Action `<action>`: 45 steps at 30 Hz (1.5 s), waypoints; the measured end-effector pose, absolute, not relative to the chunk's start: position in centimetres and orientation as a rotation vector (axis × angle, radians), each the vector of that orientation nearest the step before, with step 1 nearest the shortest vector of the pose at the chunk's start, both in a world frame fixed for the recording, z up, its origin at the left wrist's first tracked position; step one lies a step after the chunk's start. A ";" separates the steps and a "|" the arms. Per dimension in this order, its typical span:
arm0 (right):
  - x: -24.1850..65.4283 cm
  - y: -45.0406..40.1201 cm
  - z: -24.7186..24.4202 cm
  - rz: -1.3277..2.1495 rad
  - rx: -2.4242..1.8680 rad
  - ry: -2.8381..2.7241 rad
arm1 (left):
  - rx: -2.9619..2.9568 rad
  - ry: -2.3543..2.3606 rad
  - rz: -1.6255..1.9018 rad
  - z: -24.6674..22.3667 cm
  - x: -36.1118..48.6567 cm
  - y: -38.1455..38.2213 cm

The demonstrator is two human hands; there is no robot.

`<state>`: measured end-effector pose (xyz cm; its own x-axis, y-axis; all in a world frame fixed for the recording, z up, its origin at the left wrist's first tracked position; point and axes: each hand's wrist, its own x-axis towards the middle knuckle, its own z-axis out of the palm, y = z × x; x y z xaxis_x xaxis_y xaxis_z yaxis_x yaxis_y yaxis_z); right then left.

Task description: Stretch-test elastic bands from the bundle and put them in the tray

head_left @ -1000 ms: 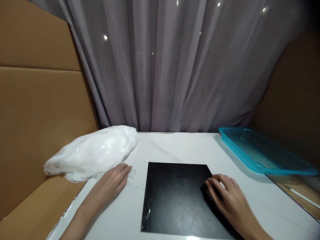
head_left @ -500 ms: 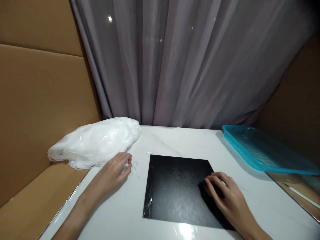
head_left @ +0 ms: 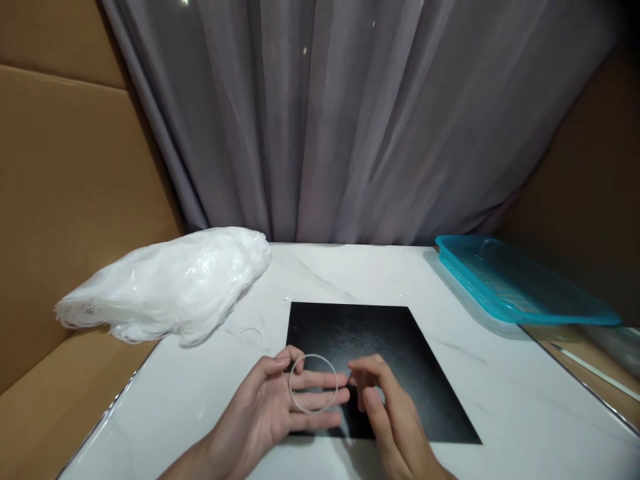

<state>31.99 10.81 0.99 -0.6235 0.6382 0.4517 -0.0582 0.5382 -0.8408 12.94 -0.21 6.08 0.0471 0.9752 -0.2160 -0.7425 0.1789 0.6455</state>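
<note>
- Left hand: palm up and open over the near edge of the black sheet, thumb and forefinger pinching the rim of a thin clear ring; the other fingers lie spread beneath the loop.
- Clear ring: a single round loop, held just above the left fingers, over the sheet's near-left part. It is lifted off the table, not lying on it.
- Right hand: fingers loosely curled, tips just beside the ring's right side. Whether they touch it cannot be told; the hand holds nothing visible.
- Black sheet: square, flat on the white marble-patterned table, bare apart from the hands over it.
- Second small ring: faint outline on the table, left of the sheet, near the white bag.
- White bag: bulky, translucent, lying on the table's left far corner against the cardboard wall; seems packed with pale stringy matter, most likely more rings.
- Blue tray: at the right, its contents not to be made out.
- Progress, as judged: one ring picked out and in hand, nothing yet laid on the sheet; the bulk of the bag is untouched.
- Hidden or unclear: both wrists cut off by the lower edge; tray's far end lost in shadow; grey curtain closes off the back.
</note>
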 end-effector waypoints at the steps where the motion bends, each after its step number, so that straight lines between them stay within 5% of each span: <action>1: 32.3 10.9 0.8 1.128 -0.492 -1.978 | 0.405 0.670 1.361 6.1 13.0 -0.3; 27: 33.0 11.2 4.1 2.050 -0.524 -1.527 | 0.396 0.287 1.269 8.1 13.8 -1.1; 40: 33.4 15.2 2.2 1.478 -0.923 -1.723 | 0.430 0.350 1.270 8.2 13.5 -1.1; 45: 35.9 18.8 1.5 0.810 -1.019 -2.210 | 0.424 0.316 1.295 8.1 13.5 -1.3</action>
<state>35.87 18.77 1.51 -0.5480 0.8016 0.2391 0.4571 0.5263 -0.7170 13.49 -1.26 8.11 0.2471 0.9689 0.0106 -0.8555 0.2130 0.4721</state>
